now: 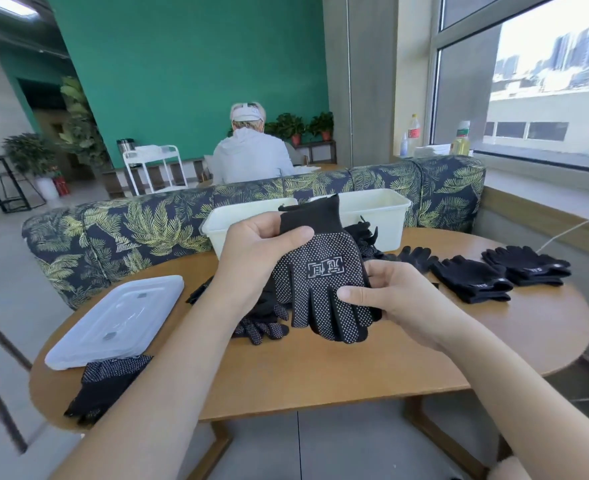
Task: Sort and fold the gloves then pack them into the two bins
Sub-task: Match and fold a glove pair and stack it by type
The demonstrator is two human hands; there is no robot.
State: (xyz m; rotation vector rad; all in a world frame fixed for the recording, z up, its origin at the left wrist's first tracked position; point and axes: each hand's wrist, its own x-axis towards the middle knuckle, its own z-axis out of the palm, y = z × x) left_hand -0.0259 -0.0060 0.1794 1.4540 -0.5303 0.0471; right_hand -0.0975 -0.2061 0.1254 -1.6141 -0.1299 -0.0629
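A black glove with white grip dots point(322, 275) hangs above the table, cuff up and fingers down. My left hand point(258, 251) grips it at the cuff and my right hand point(390, 296) pinches its fingers. Under it lies a loose heap of dotted gloves point(265, 323). Two folded plain black pairs point(469, 278) point(528, 265) rest on the right of the wooden table point(320, 368). One folded dotted pair point(106, 382) sits at the front left edge. Two cream bins point(227, 223) point(383, 209) stand at the back.
A clear plastic lid point(116, 320) lies on the table's left side. More black gloves point(414, 256) are piled by the right bin. A leaf-print sofa point(130, 230) runs behind the table, and a person sits beyond it, back turned. A window ledge with bottles is at right.
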